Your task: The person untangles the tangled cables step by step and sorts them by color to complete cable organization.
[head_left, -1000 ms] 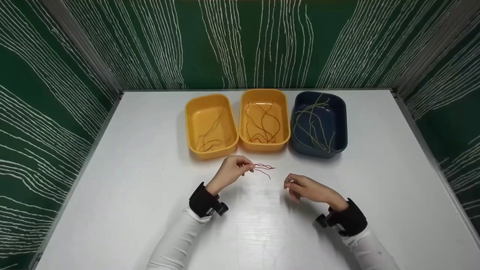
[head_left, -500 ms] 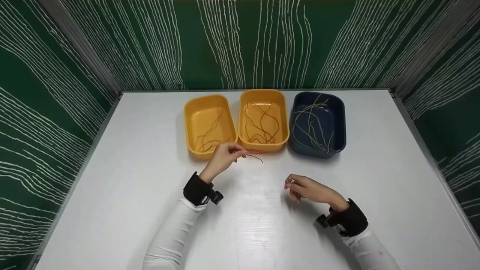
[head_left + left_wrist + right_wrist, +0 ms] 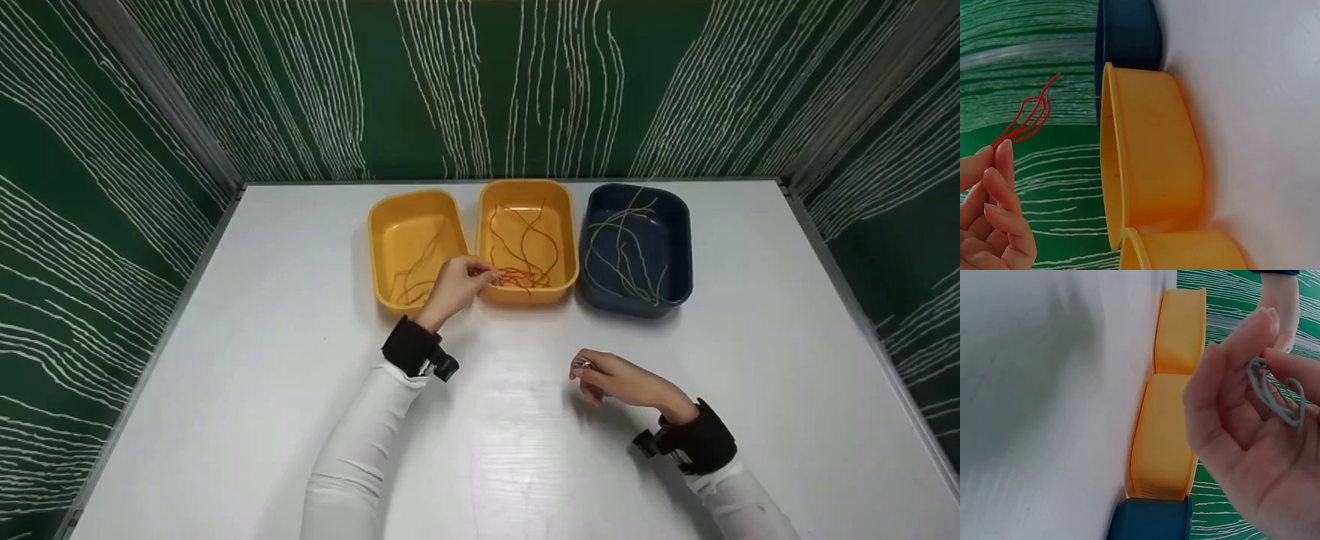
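Note:
My left hand (image 3: 456, 286) pinches a small bunch of thin red wires (image 3: 1030, 115) between thumb and fingertips. It is over the near left corner of the middle yellow bin (image 3: 525, 298), and the bunch hangs above the thin reddish wires inside. Over the white table, my right hand (image 3: 619, 379) holds a coiled grey wire (image 3: 1269, 396) in its curled fingers. In the head view only a bit of that coil shows. The left yellow bin (image 3: 377, 251), partly covered by my left hand, holds several thin pale wires.
A dark blue bin (image 3: 626, 302) with several yellow-green wires stands right of the middle bin; one wire pokes above its back rim. The bins stand side by side near the back of the white table (image 3: 315, 390). Green walls with white lines surround it.
My left hand has moved away from me with the red wires, from above the table to over the middle yellow bin. My right hand has stayed nearly still.

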The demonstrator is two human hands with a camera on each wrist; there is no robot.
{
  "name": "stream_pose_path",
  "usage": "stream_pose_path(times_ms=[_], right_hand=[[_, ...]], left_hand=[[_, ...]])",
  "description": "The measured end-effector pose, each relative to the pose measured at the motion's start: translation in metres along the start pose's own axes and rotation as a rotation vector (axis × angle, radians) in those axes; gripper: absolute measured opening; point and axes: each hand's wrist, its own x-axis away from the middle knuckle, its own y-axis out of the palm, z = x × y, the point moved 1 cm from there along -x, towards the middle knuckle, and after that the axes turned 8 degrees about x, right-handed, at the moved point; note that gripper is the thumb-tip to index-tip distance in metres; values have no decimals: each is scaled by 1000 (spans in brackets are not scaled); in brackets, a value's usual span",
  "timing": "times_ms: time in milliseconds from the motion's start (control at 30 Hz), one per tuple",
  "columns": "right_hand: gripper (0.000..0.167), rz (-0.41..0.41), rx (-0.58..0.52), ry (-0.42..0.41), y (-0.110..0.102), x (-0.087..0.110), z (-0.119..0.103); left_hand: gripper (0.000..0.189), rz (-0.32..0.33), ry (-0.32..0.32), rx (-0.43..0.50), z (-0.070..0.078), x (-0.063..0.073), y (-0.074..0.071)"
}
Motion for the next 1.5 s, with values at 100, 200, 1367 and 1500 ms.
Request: stream_pose_path(times_ms=[100, 200, 1367, 1500], right_hand=[[13, 2, -2, 0, 0, 0, 0], [13, 3, 4, 9, 0, 0, -1], [12, -1, -3, 46, 0, -2, 2], [12, -5, 1, 35, 0, -1, 0]], left_hand=[[12, 10, -35, 12, 0, -8, 2], [12, 10, -61, 45, 1, -16, 4], [14, 32, -79, -327, -20, -56, 27], [15, 6, -114, -342, -24, -59, 28]])
